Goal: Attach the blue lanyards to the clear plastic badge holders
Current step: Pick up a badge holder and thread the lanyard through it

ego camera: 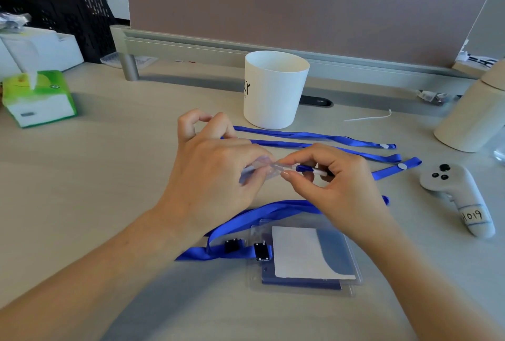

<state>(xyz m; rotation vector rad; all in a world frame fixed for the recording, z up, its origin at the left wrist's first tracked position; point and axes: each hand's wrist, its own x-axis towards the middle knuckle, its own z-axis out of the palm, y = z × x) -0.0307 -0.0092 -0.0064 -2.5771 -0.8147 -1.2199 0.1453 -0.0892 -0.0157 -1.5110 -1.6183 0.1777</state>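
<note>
My left hand (pixel 213 168) pinches a clear plastic badge holder (pixel 258 169) above the desk; most of the holder is hidden behind the fingers. My right hand (pixel 330 179) pinches the clip end of a blue lanyard (pixel 303 168) right at the holder's edge, and its strap runs off to the right (pixel 396 169). Two more blue lanyards (pixel 314 135) lie stretched out behind my hands. In front of me lies a stack of clear badge holders (pixel 308 256) with lanyards and black clips (pixel 262 251) attached.
A white cup (pixel 274 89) stands behind the lanyards. A grey controller (pixel 459 198) lies at the right, beside a cream cylinder (pixel 470 119). A green tissue box (pixel 38 97) sits at the left. A desk divider (pixel 300 7) runs along the back.
</note>
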